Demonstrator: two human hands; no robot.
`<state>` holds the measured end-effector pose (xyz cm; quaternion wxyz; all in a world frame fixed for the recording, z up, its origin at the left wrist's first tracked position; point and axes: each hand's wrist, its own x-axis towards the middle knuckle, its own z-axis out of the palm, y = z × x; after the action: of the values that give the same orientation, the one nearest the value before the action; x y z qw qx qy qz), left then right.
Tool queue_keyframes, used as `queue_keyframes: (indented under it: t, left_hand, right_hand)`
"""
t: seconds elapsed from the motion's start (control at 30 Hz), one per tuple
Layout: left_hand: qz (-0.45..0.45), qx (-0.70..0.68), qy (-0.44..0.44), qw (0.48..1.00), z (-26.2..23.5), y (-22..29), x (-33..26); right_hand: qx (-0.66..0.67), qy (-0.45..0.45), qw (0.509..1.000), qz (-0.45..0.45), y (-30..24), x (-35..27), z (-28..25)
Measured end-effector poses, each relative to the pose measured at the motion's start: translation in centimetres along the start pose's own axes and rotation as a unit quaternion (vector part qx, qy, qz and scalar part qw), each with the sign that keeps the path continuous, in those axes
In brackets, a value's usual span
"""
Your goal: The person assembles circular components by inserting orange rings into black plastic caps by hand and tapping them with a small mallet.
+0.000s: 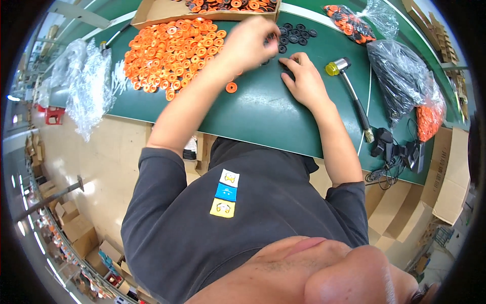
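My left hand point(257, 43) is raised over the table at the far middle, blurred by movement, its fingers curled together. Something dark may be between its fingertips, but I cannot make it out. Close by on the right, my right hand point(305, 81) rests low at the green tabletop point(258, 114) with fingers bent and thumb tucked toward them; a dark patch shows between thumb and forefinger. Just beyond both hands lie several black round discs point(294, 36). A wide heap of orange round discs point(167, 55) spreads left of my left forearm, and one loose orange disc point(231, 87) sits nearer me.
A cardboard tray point(167, 11) at the back holds orange and black pieces. A hammer point(356, 96) with a yellow-tipped head lies right of my right hand. Farther right are bagged black parts point(397, 76), an orange-filled bag point(430, 119) and cabled black devices point(392, 152). Clear plastic point(91, 76) hangs leftward.
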<state>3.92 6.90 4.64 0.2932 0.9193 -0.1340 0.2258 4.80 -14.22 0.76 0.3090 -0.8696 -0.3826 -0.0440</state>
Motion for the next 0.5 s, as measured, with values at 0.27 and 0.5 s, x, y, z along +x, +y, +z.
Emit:
queue_keyframes:
  t: [0.27, 0.5]
  left_hand:
    - [-0.117, 0.199, 0.048, 0.972, -7.9, -6.0, 4.0]
    - [-0.095, 0.287, -0.096, 0.948, -4.0, -8.7, -1.9]
  right_hand:
    - [0.141, 0.025, 0.99, 0.017, 1.6, -1.6, 0.2]
    - [0.244, 0.03, 0.961, 0.126, 1.2, -1.5, 0.1]
